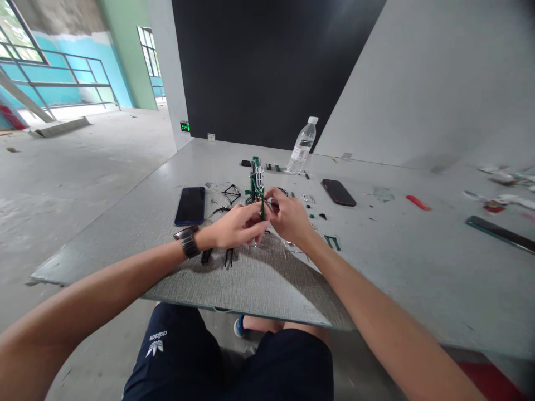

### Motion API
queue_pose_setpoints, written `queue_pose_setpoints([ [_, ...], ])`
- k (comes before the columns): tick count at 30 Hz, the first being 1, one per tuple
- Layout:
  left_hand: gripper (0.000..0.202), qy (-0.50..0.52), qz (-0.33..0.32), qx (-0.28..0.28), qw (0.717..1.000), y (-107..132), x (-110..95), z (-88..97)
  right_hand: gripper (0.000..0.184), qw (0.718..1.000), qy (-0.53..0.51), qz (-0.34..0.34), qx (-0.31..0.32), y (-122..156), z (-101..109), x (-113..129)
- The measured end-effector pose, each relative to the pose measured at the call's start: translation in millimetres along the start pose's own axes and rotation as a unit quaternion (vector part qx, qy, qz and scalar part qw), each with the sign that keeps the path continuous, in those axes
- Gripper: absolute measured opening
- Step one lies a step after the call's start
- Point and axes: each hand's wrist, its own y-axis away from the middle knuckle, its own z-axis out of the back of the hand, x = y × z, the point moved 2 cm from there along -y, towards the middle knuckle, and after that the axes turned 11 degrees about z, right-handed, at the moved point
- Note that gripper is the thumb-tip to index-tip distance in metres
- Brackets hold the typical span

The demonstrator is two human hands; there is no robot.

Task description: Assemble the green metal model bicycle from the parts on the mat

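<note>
A small green model bicycle [254,177] with a silver rack-like part stands upright above the tabletop, between my hands. My left hand [244,225] is closed around its near end, thumb and fingers pressed together. From the other side, my right hand [291,214] pinches close to the same end. A small dark piece shows at its fingertips, too small to name. Just beyond the left hand lie a black miniature frame [231,194] and a curved black part. Thin black forked parts [228,258] lie on the near side of the left wrist.
Phones lie at left [190,206] and right [338,192]. A water bottle [302,146] stands at the back. Small green parts [332,242] and other bits are scattered right of my hands. A red object [418,203] and a dark flat object [501,233] lie farther right.
</note>
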Motion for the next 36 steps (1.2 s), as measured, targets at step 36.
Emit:
queue_pose_setpoints([
  [36, 0.035, 0.136, 0.035, -0.028, 0.990, -7, 3, 0.0, 0.034, 0.997, -0.014, 0.047, -0.058, 3, 5, -6],
])
